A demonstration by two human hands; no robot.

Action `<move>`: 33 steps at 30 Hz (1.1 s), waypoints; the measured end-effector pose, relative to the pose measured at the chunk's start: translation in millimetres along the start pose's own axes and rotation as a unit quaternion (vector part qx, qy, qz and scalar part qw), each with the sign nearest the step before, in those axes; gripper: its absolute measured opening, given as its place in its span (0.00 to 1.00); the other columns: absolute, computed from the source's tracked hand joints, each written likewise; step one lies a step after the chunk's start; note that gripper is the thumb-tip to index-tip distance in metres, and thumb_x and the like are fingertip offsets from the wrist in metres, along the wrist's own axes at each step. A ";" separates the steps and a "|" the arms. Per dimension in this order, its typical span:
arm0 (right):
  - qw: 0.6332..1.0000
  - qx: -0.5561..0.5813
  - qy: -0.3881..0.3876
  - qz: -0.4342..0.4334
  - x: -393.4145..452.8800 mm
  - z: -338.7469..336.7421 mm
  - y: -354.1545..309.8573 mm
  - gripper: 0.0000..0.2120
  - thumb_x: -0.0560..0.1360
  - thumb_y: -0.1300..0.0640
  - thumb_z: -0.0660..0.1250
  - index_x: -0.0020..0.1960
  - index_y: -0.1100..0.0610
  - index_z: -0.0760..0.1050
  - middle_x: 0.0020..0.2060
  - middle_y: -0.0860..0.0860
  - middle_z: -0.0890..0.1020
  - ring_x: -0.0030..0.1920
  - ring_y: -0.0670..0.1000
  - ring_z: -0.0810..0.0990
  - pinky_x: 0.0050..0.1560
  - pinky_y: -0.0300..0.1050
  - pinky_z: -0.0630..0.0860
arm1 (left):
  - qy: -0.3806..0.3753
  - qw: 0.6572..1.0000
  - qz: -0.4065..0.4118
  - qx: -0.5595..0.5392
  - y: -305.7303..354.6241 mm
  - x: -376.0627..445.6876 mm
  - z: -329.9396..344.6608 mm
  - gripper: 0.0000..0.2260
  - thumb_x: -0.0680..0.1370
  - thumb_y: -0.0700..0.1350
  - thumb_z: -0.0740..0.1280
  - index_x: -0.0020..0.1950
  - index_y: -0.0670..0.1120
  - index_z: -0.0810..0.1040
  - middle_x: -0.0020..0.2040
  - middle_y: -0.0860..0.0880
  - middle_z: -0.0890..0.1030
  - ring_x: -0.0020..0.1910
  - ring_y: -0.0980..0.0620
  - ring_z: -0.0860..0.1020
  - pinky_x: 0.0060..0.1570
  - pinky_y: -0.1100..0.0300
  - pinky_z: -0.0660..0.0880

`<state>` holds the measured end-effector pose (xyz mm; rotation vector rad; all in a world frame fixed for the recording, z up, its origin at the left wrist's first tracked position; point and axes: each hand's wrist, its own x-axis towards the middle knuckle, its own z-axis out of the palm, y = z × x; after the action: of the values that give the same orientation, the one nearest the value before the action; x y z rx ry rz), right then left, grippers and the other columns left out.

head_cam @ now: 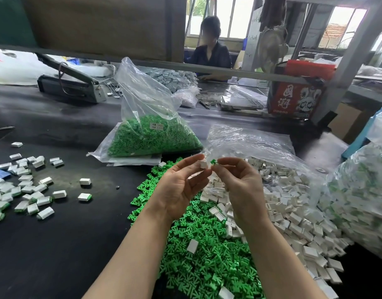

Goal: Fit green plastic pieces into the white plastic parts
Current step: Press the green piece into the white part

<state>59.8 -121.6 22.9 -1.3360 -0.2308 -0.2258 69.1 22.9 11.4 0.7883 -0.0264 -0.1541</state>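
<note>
green piece (213, 162) partly hidden by right hand (239, 182) fingertips pinching it.
left hand (181, 184) pinches boxy white part (203, 164) just beside it, above green pile (207, 255).

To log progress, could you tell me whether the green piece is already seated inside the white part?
No, the green piece is pinched apart from the white part.

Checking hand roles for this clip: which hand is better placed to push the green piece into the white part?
Probably the right hand: it pinches the green piece at its fingertips, right beside the white part that the left hand holds. The left only needs to steady it.
</note>
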 end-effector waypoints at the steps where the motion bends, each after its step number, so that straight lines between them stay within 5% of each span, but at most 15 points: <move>1: 1.000 -0.001 0.001 -0.001 -0.1 -0.1 -0.1 0.05 0.73 0.66 0.72 0.49 0.61 0.80 0.38 0.51 0.84 0.38 0.44 0.82 0.39 0.33 0.76 | 0.000 1.000 0.005 0.011 0.5 0.0 0.0 0.09 0.71 0.39 0.70 0.48 0.45 0.87 0.46 0.44 0.85 0.44 0.48 0.85 0.38 0.59 0.81; 6: 1.000 -0.006 0.006 -0.002 0.2 -0.8 -0.8 0.07 0.74 0.66 0.71 0.51 0.61 0.81 0.39 0.49 0.85 0.37 0.40 0.81 0.38 0.32 0.75 | 0.005 0.998 0.036 0.049 1.0 0.4 0.4 0.09 0.77 0.35 0.65 0.55 0.41 0.81 0.40 0.46 0.83 0.43 0.46 0.85 0.38 0.60 0.80; 9: 1.000 -0.001 0.010 0.000 0.0 -0.9 -0.7 0.07 0.74 0.66 0.71 0.51 0.60 0.81 0.39 0.48 0.85 0.38 0.41 0.81 0.39 0.33 0.76 | 0.012 0.995 0.062 0.082 0.0 -1.0 2.9 0.13 0.71 0.37 0.71 0.54 0.40 0.77 0.41 0.45 0.84 0.40 0.48 0.85 0.38 0.62 0.80; 12: 1.000 0.001 0.024 -0.008 0.0 -0.5 -0.9 0.07 0.74 0.66 0.71 0.52 0.59 0.80 0.41 0.50 0.84 0.41 0.45 0.82 0.43 0.35 0.77 | 0.020 0.988 0.072 0.137 -0.3 -3.3 4.0 0.16 0.66 0.40 0.74 0.53 0.40 0.79 0.41 0.46 0.85 0.41 0.50 0.84 0.38 0.64 0.79; 18: 0.999 0.003 0.045 -0.025 0.7 1.0 -2.6 0.06 0.74 0.67 0.70 0.49 0.59 0.81 0.40 0.50 0.84 0.42 0.45 0.83 0.45 0.35 0.77 | -0.006 0.978 0.082 0.190 1.4 -4.9 6.0 0.07 0.69 0.43 0.74 0.47 0.51 0.85 0.43 0.49 0.84 0.42 0.55 0.82 0.39 0.64 0.77; 25: 0.995 -0.066 0.036 -0.062 -2.4 0.5 -3.7 0.06 0.75 0.66 0.70 0.51 0.61 0.81 0.44 0.54 0.85 0.47 0.53 0.84 0.52 0.45 0.81 | 0.000 0.964 0.127 0.232 -1.0 -8.2 13.5 0.13 0.71 0.42 0.74 0.55 0.43 0.81 0.42 0.50 0.84 0.44 0.46 0.85 0.43 0.61 0.80; 33: 0.977 -0.177 0.049 -0.111 -1.8 1.0 -1.2 0.07 0.74 0.64 0.73 0.49 0.54 0.83 0.41 0.49 0.85 0.43 0.51 0.84 0.47 0.49 0.83 | 0.024 0.946 0.168 0.277 0.9 -9.6 13.9 0.11 0.68 0.46 0.75 0.47 0.44 0.83 0.40 0.47 0.85 0.41 0.50 0.84 0.41 0.64 0.78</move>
<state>57.7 -120.8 23.8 -1.6473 -0.2657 -0.5392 58.6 15.1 22.2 1.3359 -0.1633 0.2090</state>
